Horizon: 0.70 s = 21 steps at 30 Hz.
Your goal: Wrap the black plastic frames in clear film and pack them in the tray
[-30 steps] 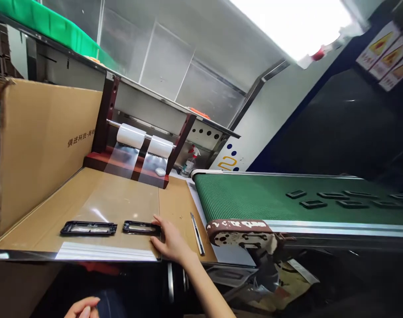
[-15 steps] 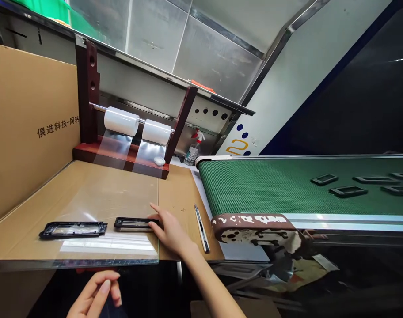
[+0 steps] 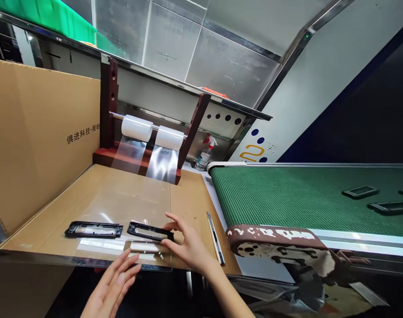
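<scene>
My right hand (image 3: 190,247) pinches the right end of a narrow black plastic frame (image 3: 145,230) between thumb and fingers. This frame is tilted and raised a little, with its reflection on the glass sheet (image 3: 135,194) below. To its left lies a second black plastic frame (image 3: 94,229), flat on the glass with its ribbed side up and untouched. Near the front edge, my left hand (image 3: 113,282) has its fingers stretched out, holding nothing. It is just short of the frame in my right hand.
A utility knife (image 3: 215,238) lies right of my right hand. Two rolls of clear film (image 3: 137,128) hang on a dark red stand behind. A spray bottle (image 3: 204,154) stands near the green conveyor belt (image 3: 287,194), which carries several black frames. A tall cardboard box (image 3: 39,132) borders the left.
My right hand has lifted and tilted the right-hand frame off the glass. My left hand has risen toward it and its fingers have straightened. The view has shifted, and frames on the belt sit farther right.
</scene>
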Each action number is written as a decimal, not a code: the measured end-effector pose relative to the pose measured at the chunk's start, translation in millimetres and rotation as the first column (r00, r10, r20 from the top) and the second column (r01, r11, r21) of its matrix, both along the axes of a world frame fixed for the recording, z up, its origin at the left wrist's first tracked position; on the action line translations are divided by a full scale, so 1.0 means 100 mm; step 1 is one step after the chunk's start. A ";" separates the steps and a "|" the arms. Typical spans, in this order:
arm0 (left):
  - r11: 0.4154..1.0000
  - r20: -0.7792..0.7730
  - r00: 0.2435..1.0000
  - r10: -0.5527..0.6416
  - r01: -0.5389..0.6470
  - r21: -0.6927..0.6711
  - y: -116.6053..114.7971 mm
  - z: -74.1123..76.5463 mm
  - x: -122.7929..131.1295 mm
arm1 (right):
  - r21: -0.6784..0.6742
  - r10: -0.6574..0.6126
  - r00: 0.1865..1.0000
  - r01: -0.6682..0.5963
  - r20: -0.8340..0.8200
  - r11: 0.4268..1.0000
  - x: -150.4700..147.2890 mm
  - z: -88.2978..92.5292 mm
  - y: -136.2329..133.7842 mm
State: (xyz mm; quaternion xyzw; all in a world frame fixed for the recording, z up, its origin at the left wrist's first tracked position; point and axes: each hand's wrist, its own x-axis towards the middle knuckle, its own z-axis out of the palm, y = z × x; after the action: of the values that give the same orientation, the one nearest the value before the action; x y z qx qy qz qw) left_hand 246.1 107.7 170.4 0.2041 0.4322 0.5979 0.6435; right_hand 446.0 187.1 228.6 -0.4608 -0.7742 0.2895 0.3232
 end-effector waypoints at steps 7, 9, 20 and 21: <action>0.999 0.265 0.964 0.025 -0.035 0.033 0.33 0.29 0.09 | 0.030 0.000 0.999 0.002 -0.048 1.000 0.04 0.10 -0.02; 0.996 0.273 0.961 0.048 -0.065 0.055 0.42 0.25 0.10 | 0.042 0.005 0.999 -0.003 -0.045 0.999 0.04 0.10 -0.01; 0.988 0.256 0.963 0.084 -0.113 0.102 0.37 0.06 -0.02 | -0.012 0.003 0.967 -0.007 -0.255 1.000 -0.05 0.14 -0.17; 0.989 0.245 0.965 0.092 -0.117 0.092 0.35 0.05 -0.06 | -0.008 -0.003 0.960 0.001 -0.280 1.000 -0.05 0.18 -0.20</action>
State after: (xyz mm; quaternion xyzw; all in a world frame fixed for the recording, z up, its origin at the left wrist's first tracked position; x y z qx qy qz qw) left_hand 240.6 143.0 175.5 0.1409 0.3293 0.6733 0.6468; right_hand 441.0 166.9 246.3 -0.4171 -0.7191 0.3545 0.4282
